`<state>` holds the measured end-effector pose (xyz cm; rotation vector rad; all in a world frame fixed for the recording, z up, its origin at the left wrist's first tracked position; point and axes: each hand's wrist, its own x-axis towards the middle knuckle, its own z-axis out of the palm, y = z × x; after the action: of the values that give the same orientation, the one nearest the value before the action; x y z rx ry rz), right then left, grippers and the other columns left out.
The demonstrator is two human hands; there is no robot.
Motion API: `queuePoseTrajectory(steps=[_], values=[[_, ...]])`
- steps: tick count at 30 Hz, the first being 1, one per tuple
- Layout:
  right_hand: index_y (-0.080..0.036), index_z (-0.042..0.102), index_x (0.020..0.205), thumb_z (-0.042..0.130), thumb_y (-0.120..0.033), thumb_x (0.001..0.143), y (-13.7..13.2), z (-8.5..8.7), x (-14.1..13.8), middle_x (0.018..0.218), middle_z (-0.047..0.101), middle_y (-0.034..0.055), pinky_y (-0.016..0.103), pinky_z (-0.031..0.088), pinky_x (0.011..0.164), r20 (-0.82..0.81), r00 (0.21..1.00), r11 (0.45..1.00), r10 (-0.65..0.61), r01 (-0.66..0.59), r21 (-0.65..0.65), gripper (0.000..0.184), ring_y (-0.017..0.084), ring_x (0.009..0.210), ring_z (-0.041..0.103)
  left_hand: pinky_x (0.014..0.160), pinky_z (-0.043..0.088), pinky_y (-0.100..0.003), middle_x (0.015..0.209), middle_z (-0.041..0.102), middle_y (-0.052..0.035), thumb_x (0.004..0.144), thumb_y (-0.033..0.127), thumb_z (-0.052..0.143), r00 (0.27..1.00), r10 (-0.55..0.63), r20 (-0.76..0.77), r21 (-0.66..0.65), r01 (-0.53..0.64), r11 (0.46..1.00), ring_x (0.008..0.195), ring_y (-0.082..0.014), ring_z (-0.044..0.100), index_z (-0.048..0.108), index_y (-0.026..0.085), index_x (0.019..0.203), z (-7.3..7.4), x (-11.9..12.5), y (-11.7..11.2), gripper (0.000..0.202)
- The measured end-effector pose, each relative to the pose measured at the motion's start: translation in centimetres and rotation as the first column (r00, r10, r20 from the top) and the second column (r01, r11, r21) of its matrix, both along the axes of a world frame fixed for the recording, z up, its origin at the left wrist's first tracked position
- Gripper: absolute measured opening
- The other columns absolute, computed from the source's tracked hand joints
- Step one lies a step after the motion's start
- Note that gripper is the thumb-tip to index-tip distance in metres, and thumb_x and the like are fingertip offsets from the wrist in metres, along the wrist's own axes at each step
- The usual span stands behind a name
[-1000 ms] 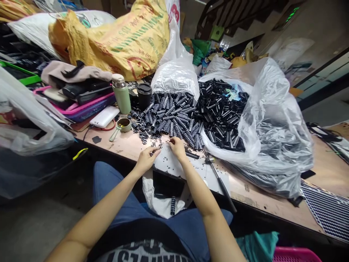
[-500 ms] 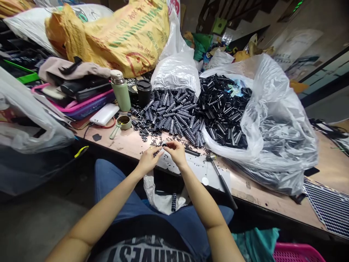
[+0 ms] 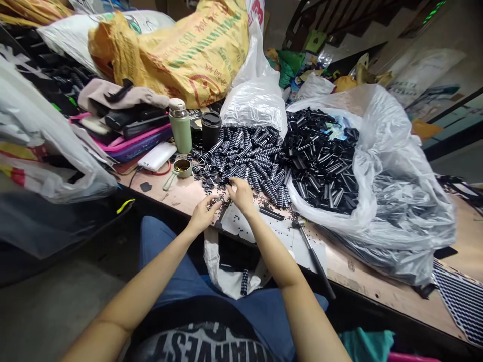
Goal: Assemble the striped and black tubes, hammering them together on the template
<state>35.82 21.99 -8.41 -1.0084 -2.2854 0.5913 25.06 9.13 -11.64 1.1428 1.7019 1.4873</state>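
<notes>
My left hand (image 3: 204, 213) is over the table's front edge, thumb and fingers closed together on something small and dark that I cannot make out. Further forward, my right hand (image 3: 240, 194) reaches to the near edge of a pile of black-and-white patterned tubes (image 3: 260, 156). Its fingertips are pinched by small black round pieces (image 3: 208, 187); what they hold is hidden. Tiny dark bits lie scattered about both hands and over a white sheet (image 3: 236, 221). A black strip (image 3: 270, 213) lies right of my right hand.
A hammer (image 3: 313, 256) lies across the table's front edge. A clear plastic bag (image 3: 407, 201) of black pieces stands at right. At left are a green flask (image 3: 180, 130), a black-lidded cup (image 3: 211, 131), a small round tin (image 3: 183, 169) and a white power bank (image 3: 157, 157). A patterned tube (image 3: 244, 282) rests below.
My hands were together over the sheet and have parted. The right one has moved forward to the small black pieces; the left stays near the edge. The view has shifted slightly.
</notes>
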Motion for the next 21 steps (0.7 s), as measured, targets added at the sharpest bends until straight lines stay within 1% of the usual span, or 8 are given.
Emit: queuePoseTrajectory(steps=[1, 3, 7, 10, 13, 15, 19, 21], values=[[-0.014, 0.064, 0.107, 0.06, -0.023, 0.085, 0.9, -0.2, -0.6, 0.11, 0.067, 0.0149, 0.046, 0.043, 0.093, 0.069, 0.993, 0.993, -0.093, 0.088, 0.074, 0.024, 0.028, 0.107, 0.056, 0.067, 0.05, -0.025, 0.086, 0.067, -0.0042, 0.083, 0.04, 0.061, 1.0, 0.003, 0.002, -0.002, -0.003, 1.0, 0.073, -0.0154, 0.063, 0.065, 0.018, 0.101, -0.1, 0.1, 0.0, 0.03], [-0.013, 0.063, 0.102, 0.061, -0.018, 0.082, 2.6, -0.6, -1.6, 0.105, 0.067, 0.0171, 0.05, 0.039, 0.094, 0.166, 0.974, 0.983, -0.153, 0.131, 0.131, 0.02, 0.031, 0.109, 0.053, 0.063, 0.05, -0.025, 0.081, 0.066, -0.0032, 0.082, 0.042, 0.06, 1.0, 0.005, 0.018, -0.014, -0.005, 1.0, 0.068, -0.0149, 0.062, 0.065, 0.017, 0.095, -0.1, 0.2, -0.1, 0.029], [-0.017, 0.064, 0.101, 0.057, -0.016, 0.085, 4.0, -1.5, -1.6, 0.104, 0.068, 0.0116, 0.041, 0.043, 0.093, 0.146, 0.987, 0.994, -0.063, 0.05, 0.095, 0.017, 0.023, 0.103, 0.057, 0.06, 0.048, -0.024, 0.08, 0.066, -0.0026, 0.083, 0.044, 0.059, 0.999, -0.009, 0.033, -0.024, 0.009, 1.0, 0.063, -0.0141, 0.06, 0.065, 0.017, 0.095, -0.1, 0.2, -0.5, 0.031], [-0.019, 0.064, 0.104, 0.059, -0.026, 0.085, 2.9, -2.2, 0.1, 0.103, 0.069, 0.0069, 0.031, 0.05, 0.083, -0.083, 0.997, 0.997, 0.005, -0.011, -0.072, 0.021, 0.017, 0.09, 0.063, 0.067, 0.05, -0.025, 0.09, 0.068, -0.0046, 0.084, 0.043, 0.058, 1.0, -0.019, -0.011, -0.004, 0.019, 1.0, 0.073, -0.0158, 0.062, 0.066, 0.018, 0.1, 0.1, 0.1, -0.6, 0.032], [-0.019, 0.067, 0.097, 0.068, -0.036, 0.078, 0.9, -2.8, 2.6, 0.095, 0.071, 0.0052, 0.029, 0.053, 0.077, -0.366, 0.93, 0.944, 0.037, -0.152, -0.292, 0.026, 0.017, 0.083, 0.066, 0.072, 0.051, -0.027, 0.09, 0.069, -0.0049, 0.084, 0.043, 0.057, 0.999, -0.034, -0.034, -0.005, 0.034, 0.999, 0.08, -0.0177, 0.064, 0.067, 0.018, 0.105, 0.3, 0.5, -0.6, 0.033], [-0.019, 0.068, 0.094, 0.071, -0.038, 0.075, -0.4, -3.1, 4.3, 0.092, 0.072, 0.0048, 0.03, 0.053, 0.076, -0.353, 0.935, 0.932, 0.034, -0.157, -0.326, 0.027, 0.018, 0.081, 0.067, 0.075, 0.051, -0.028, 0.087, 0.07, -0.0047, 0.085, 0.042, 0.057, 0.997, -0.048, -0.052, -0.01, 0.047, 0.999, 0.084, -0.0185, 0.065, 0.067, 0.019, 0.106, 0.4, 0.9, -0.5, 0.033], [-0.02, 0.069, 0.08, 0.069, -0.032, 0.079, -2.0, -3.7, 7.1, 0.092, 0.071, 0.0075, 0.036, 0.049, 0.09, -0.081, 0.996, 0.977, 0.022, -0.039, -0.209, 0.013, 0.02, 0.091, 0.063, 0.081, 0.051, -0.03, 0.091, 0.071, -0.0055, 0.085, 0.041, 0.057, 0.991, -0.063, -0.116, -0.018, 0.061, 0.998, 0.09, -0.0201, 0.066, 0.068, 0.019, 0.105, 0.6, 1.8, -0.5, 0.031], [-0.02, 0.069, 0.076, 0.07, -0.032, 0.077, -2.5, -3.8, 7.6, 0.094, 0.07, 0.0077, 0.038, 0.047, 0.095, -0.162, 0.985, 0.94, -0.06, 0.001, -0.341, 0.013, 0.021, 0.097, 0.062, 0.085, 0.051, -0.032, 0.096, 0.071, -0.0064, 0.085, 0.04, 0.058, 0.983, -0.078, -0.165, -0.024, 0.075, 0.997, 0.094, -0.0213, 0.066, 0.069, 0.019, 0.102, 0.6, 2.2, -0.6, 0.029]])
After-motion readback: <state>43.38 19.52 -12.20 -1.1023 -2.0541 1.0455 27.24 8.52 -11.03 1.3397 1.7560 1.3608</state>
